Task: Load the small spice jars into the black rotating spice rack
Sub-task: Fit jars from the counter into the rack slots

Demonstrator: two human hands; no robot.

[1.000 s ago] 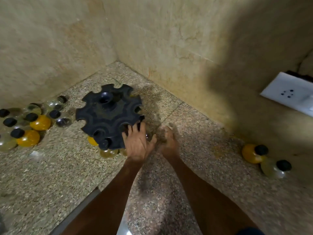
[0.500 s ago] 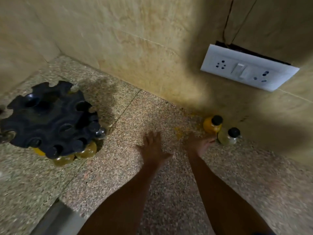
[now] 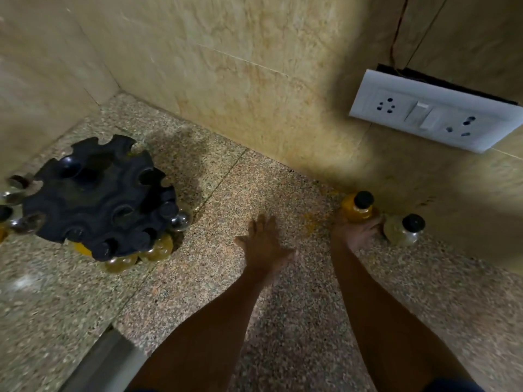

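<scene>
**Inspector:** Head view, count first. One black rotating spice rack (image 3: 96, 202) stands on the granite counter (image 3: 198, 292) in the left corner. Three jars with brownish-yellow contents show under its near edge, plus one clear jar (image 3: 181, 220) at its right side. Further jars at the far left edge are cut off; number cannot be told.

**Clerk:** And to the right?

**Inspector:** Two loose jars against the wall, below one white switch plate (image 3: 433, 111): a yellow jar (image 3: 357, 210) and, just beside it, a pale jar (image 3: 404, 230), both upright with black caps.

**Clerk:** Hands?

**Inspector:** Right hand (image 3: 355, 234) is curled around the base of the yellow jar, fingers touching the glass; the jar stands on the counter. Left hand (image 3: 263, 244) is spread flat, palm down, holding nothing, between rack and jars.

**Clerk:** Change from half a second ago?

**Inspector:** Right hand was then short of the yellow jar; it has now closed on it. Left hand much as before. Camera has swung slightly.
</scene>
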